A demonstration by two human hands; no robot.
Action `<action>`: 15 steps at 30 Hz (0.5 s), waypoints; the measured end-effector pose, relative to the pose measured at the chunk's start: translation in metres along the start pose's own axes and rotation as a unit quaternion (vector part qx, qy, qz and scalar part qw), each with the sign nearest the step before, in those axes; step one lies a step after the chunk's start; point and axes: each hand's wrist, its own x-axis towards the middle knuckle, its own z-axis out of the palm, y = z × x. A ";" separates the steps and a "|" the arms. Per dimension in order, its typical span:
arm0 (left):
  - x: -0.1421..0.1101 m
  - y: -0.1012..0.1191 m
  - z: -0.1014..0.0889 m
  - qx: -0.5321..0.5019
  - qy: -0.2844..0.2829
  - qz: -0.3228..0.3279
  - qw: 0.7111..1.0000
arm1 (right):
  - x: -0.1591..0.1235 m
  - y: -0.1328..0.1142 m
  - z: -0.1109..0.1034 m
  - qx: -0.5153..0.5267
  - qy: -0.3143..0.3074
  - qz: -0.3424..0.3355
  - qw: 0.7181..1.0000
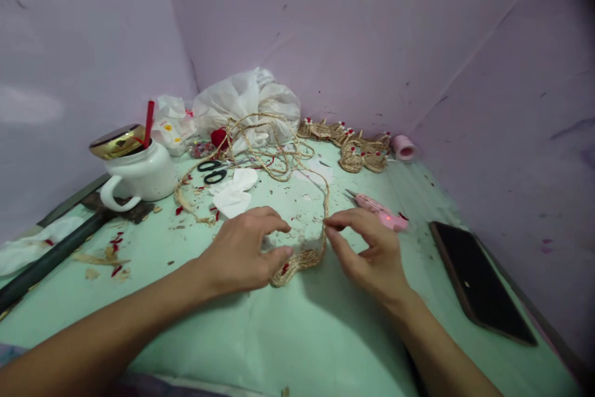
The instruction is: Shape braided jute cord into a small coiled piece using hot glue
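A braided straw cord [327,199] runs from a loose tangle at the back down to a small coiled straw piece [302,261] with a bit of red on it, lying on the pale green tabletop [288,329]. My right hand [372,248] pinches the cord between thumb and fingertips just above the coiled piece. My left hand [248,248] hovers at the piece's left end, thumb and fingers apart. Its thumb partly covers that end, and I cannot tell whether it touches. Beyond my right hand lies a pink tool with a pointed metal tip and a red light [379,210].
A white mug [144,174] with a gold lid stands left, beside a dark-handled hammer [56,254]. Black-handled scissors [214,172], white paper cutouts [235,192] and a plastic bag [251,100] lie behind. Finished-looking straw pieces [362,155], a pink spool [403,148] and a phone [481,282] are right.
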 end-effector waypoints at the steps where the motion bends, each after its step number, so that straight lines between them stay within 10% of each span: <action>1: -0.001 -0.001 -0.001 0.013 -0.001 -0.006 1.000 | -0.002 -0.001 0.000 0.007 -0.047 -0.025 0.999; 6: -0.009 0.003 0.011 0.077 -0.070 -0.042 0.994 | -0.010 -0.003 0.000 0.003 -0.193 -0.068 0.979; 15: -0.013 0.006 0.030 0.105 -0.085 -0.067 0.989 | -0.017 -0.003 0.011 -0.018 -0.262 -0.014 0.965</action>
